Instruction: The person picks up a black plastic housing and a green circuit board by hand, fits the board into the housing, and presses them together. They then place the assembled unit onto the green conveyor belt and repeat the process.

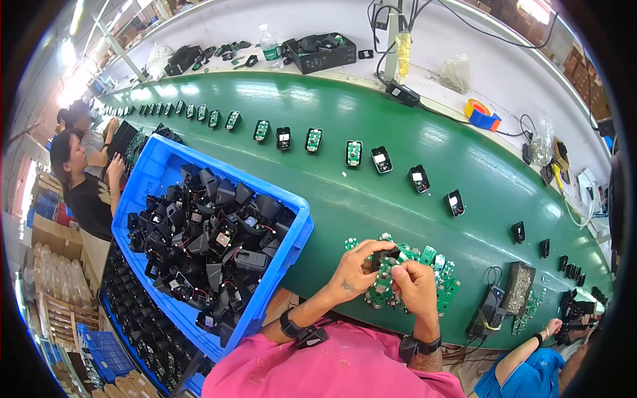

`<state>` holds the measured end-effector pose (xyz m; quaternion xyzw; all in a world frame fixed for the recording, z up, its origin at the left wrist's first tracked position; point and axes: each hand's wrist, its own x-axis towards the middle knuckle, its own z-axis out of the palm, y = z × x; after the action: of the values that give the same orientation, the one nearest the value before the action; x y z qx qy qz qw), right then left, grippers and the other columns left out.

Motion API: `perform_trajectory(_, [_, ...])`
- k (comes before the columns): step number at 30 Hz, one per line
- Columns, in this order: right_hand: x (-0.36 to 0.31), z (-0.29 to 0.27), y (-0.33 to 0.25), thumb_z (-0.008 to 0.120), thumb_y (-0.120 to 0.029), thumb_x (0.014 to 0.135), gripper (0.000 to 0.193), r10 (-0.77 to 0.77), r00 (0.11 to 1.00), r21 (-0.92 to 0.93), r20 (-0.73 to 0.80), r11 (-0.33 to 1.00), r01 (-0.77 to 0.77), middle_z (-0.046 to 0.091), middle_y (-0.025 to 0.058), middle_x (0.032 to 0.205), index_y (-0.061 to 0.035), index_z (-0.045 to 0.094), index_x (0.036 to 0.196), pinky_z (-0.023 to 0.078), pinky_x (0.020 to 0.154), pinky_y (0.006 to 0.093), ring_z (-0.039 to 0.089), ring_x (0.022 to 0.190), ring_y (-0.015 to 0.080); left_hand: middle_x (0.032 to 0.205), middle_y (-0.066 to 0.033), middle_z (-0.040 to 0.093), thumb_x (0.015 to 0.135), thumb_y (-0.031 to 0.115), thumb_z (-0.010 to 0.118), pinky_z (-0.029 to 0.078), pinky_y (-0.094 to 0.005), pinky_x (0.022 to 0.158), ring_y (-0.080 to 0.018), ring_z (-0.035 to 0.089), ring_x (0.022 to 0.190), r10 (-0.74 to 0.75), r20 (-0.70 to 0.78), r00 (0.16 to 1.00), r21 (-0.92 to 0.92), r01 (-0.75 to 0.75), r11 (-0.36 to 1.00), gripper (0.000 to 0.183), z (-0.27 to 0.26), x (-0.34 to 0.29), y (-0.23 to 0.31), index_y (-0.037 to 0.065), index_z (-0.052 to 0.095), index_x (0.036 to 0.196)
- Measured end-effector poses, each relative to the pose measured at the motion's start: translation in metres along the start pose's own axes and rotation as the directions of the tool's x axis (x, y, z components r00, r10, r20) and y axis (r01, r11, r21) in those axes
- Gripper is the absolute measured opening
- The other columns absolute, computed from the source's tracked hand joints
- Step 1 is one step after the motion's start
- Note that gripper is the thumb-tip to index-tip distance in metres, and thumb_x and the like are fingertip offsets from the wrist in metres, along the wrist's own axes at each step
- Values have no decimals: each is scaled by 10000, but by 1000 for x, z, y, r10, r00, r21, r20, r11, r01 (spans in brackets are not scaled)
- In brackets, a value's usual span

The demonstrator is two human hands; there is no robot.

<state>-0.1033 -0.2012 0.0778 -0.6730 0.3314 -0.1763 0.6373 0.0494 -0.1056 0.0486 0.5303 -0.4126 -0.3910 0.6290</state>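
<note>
My left hand (353, 273) is closed around a small black plastic casing (387, 257), held just above the green worktop. Right beside it, my right hand (418, 289) pinches a small green circuit board (383, 276) against the casing; its fingertips partly hide the contact. Under and behind both hands spreads a loose pile of green circuit boards (446, 270). Farther back, a curved row of black casings runs along the bench, some with a green board in them, such as this casing (353, 153), others showing a white part inside, such as this casing (419, 178).
A blue crate (302, 229) heaped with black casings and wires stands at my left. To the right are a box of small metal parts (519, 288) and a black power unit (489, 309). Tape rolls (482, 116) lie on the back ledge. Co-workers (83, 172) sit at both sides.
</note>
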Motion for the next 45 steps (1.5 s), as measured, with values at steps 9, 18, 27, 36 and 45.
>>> perform_trajectory(9, [-11,8,-4,616,-131,952,214,-86,996,-158,16,984,88,603,68,576,16,608,797,410,458,286,540,468,121,1279,-106,548,878,-78,592,522,-269,895,-162,590,1125,64,-36,997,121,-59,991,495,9,-3,-8,16,535,1360])
perform_trajectory(18, [0,18,-5,621,-127,937,190,-358,920,-349,-161,892,286,562,124,637,5,607,800,410,522,361,538,534,258,1222,-118,584,895,-96,451,496,-236,803,-130,598,1019,-5,-86,996,196,22,980,549,8,-8,-4,34,429,1428])
perform_trajectory(27, [8,20,-6,643,-150,932,215,-343,937,-488,-62,830,272,591,125,645,0,605,782,423,495,351,554,517,244,1131,-120,608,989,43,472,525,-248,591,-138,668,729,-93,-45,995,-6,92,996,427,-5,-15,7,22,399,1409])
perform_trajectory(36, [11,26,-6,573,-158,972,422,-162,987,-302,-3,941,153,662,189,787,-23,507,1367,491,591,356,626,591,276,1088,-155,631,1001,63,422,552,-253,520,-162,685,646,-236,8,972,-150,235,960,382,-12,-17,9,9,390,1377])
perform_trajectory(45, [1,28,-8,501,-125,990,455,-100,995,-323,-19,942,88,668,243,829,-41,451,1435,517,668,425,702,749,367,1056,-151,644,962,34,484,541,-257,506,-144,657,592,-344,122,931,-168,361,917,356,-19,-7,-2,-1,420,1311])
